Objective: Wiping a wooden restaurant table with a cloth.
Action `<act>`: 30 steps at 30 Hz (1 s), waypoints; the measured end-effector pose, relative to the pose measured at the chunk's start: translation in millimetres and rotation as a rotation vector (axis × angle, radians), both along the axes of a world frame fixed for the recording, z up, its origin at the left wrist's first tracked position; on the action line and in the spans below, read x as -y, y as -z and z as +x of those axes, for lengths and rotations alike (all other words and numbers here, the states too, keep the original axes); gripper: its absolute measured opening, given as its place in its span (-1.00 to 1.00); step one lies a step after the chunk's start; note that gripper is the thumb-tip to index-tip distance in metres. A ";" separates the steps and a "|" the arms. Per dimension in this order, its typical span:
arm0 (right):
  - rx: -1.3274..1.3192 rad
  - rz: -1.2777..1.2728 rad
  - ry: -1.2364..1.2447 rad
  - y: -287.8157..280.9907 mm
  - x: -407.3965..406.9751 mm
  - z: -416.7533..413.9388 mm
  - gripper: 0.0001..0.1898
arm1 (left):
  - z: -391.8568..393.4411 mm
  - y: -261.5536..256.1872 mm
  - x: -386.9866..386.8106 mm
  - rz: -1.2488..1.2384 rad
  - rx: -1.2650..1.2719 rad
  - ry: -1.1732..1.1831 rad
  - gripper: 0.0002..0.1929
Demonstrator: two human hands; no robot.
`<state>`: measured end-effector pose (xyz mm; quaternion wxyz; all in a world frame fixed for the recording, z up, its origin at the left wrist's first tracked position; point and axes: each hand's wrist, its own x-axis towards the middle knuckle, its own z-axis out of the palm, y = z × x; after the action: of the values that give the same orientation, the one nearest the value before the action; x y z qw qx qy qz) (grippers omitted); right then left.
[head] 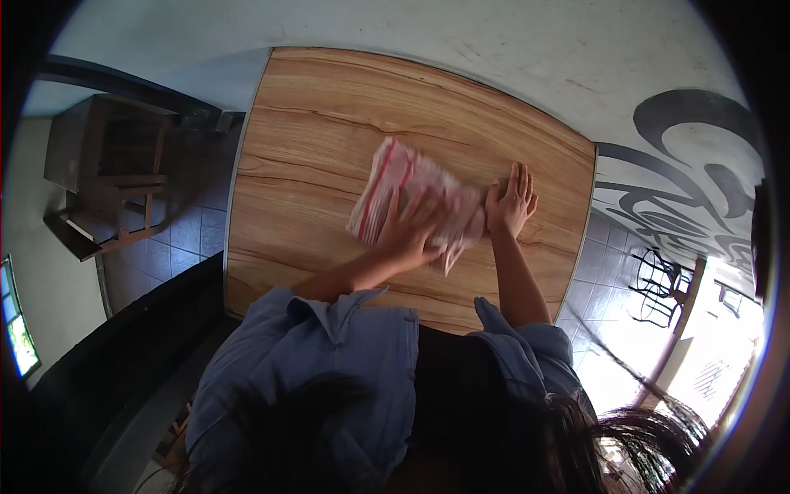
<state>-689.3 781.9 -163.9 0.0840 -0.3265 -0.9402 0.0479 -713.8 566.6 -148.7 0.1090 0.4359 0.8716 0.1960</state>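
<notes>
A striped pink, red and white cloth (384, 200) lies spread and rumpled on the wood-grain tabletop (308, 148). On top of it, my left hand (407, 231) bears down with its fingers spread and keeps hold of the fabric. The hand and the right part of the cloth are blurred. Just right of the cloth, my right hand (513, 200) rests flat on the wood with nothing in it.
A pale wall (432, 25) with dark painted lettering borders the table's far and right sides. To the left are dark wooden furniture (111, 173) and a black padded seat back (142, 327). Black metal chairs (660, 287) stand on the tiled floor at right.
</notes>
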 end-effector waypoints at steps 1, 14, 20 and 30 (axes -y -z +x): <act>0.003 0.002 -0.009 0.0 -0.5 -0.3 -0.42 | 18.5 -0.6 12.0 0.024 0.011 0.020 -0.16; -0.020 -0.005 -0.020 -0.7 -1.1 1.4 -0.43 | -123.0 16.7 168.8 -0.278 -0.205 -0.877 -0.21; -0.016 -0.020 0.010 -1.2 1.3 1.8 -0.43 | -177.8 16.5 58.4 -0.217 -0.256 -0.623 -0.22; -0.007 -0.016 -0.003 0.3 0.3 0.0 -0.43 | -2.8 0.4 40.5 0.027 -0.027 -0.152 -0.19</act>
<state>-689.3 781.6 -164.2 0.0848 -0.3256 -0.9400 0.0567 -716.6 526.1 -149.1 0.0761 0.3725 0.9008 0.2096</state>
